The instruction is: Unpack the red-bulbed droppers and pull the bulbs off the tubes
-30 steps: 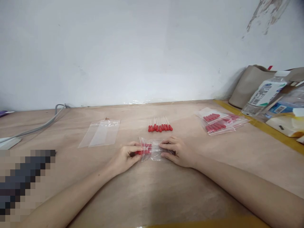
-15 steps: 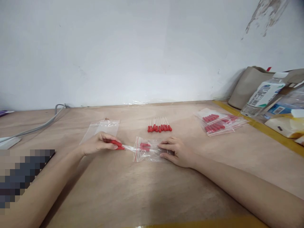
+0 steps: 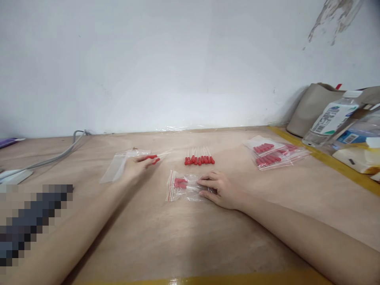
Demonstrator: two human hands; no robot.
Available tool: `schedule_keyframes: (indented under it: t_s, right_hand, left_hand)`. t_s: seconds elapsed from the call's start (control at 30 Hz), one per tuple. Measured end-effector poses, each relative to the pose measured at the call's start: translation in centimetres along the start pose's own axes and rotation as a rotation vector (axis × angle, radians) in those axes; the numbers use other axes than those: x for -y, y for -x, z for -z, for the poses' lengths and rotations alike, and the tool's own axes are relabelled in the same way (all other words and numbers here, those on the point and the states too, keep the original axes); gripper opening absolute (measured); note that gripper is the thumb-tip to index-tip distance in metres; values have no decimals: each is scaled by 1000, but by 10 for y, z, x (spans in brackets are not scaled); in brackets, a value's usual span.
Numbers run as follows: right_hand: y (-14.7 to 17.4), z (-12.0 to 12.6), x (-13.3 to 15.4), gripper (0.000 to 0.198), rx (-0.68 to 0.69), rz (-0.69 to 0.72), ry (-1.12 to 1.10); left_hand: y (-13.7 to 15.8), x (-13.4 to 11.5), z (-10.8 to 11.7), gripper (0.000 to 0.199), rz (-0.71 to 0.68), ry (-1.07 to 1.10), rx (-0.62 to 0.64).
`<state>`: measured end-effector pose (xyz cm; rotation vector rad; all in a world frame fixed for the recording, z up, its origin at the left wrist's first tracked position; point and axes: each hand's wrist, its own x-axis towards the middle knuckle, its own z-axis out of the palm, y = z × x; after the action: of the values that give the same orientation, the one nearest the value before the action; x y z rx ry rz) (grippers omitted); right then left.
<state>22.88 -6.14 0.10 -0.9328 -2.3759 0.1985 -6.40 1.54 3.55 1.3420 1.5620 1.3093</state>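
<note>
My left hand (image 3: 135,166) pinches what look like two droppers with red rubber bulbs (image 3: 151,157). Their thin clear tubes point right, above the table. Under the curved fingers of my right hand (image 3: 221,190), the closed end of a clear zip bag (image 3: 190,194) is held against the table. Inside this bag lie a few red-bulb droppers (image 3: 180,183), bulbs toward the red-lined opening on the left. Just beyond the bag is a row of several loose droppers (image 3: 199,160), bulbs toward me. An unfilled-looking zip bag (image 3: 113,170) lies partly behind my left hand.
Filled zip bags (image 3: 268,158) are stacked at the right. Beyond yellow tape (image 3: 335,158) stand a water bottle (image 3: 332,122), a grey-beige container (image 3: 305,107) and packets. A grey cable (image 3: 63,150) runs along the left, and a pixelated dark object (image 3: 32,221) lies nearer.
My left hand has drawn the droppers away from the bag's mouth, upward and toward the far side of the table. My right hand and the bag have stayed nearly still.
</note>
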Motion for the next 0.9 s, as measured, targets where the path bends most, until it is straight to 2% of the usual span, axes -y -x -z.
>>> schedule_keyframes:
  t_s: [0.1,0.17,0.23,0.4,0.7,0.9]
  right_hand:
    - [0,-1,-2,31,-15,19,3]
    - [0,-2,-2,31,-20,27,1]
    - [0,-2,-3,31,-27,30,0]
    - [0,-2,-3,31,-14,35,17]
    - [1,-4,-4,31,-24,29,16]
    - [0,-2,-2,31,-26,36,27]
  left_hand:
    - [1,6,-47,32,-40,-2,7]
    - [-1,9,-66,34,-70,-22,21]
    - [-2,10,-76,35,-100,-50,43]
    - [0,13,-79,34,-145,-105,53]
    - [0,8,-73,29,-172,-289,-130]
    - [1,6,-78,34,-206,-318,-53]
